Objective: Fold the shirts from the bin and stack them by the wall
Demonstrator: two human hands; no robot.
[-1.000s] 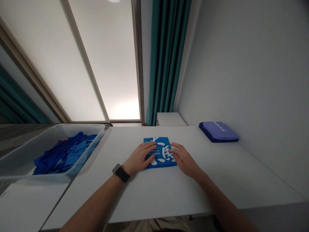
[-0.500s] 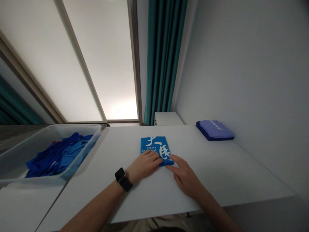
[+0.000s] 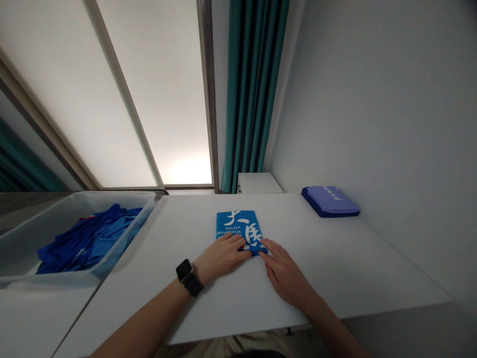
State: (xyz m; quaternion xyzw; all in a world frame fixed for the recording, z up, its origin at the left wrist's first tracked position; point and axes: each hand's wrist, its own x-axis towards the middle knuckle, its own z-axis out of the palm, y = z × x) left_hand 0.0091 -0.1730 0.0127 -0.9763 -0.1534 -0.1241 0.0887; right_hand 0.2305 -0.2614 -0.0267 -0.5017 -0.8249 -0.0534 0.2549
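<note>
A folded blue cloth (image 3: 231,219) with large white characters and the letters "DALIAN" lies flat on the white table in front of me. Its exact kind cannot be told while folded. My left hand (image 3: 223,256), with a dark watch on the wrist, rests palm down over the near edge, its fingers stretched across the lower print. At the near right corner is my right hand (image 3: 285,271); index finger and thumb are apart, touching the cloth around that corner. The fingers of both hands hide part of the near edge.
A translucent plastic bin (image 3: 147,211) on the left holds crumpled blue fabric (image 3: 93,238) with a bit of red. Folded purple and navy cloths (image 3: 331,201) lie stacked at the table's far right, near the wall. Behind the table stands a white cabinet (image 3: 260,183).
My right thumb has shifted slightly up and right along the corner of the cloth. My left hand stays almost in place, and the cloth lies as before.
</note>
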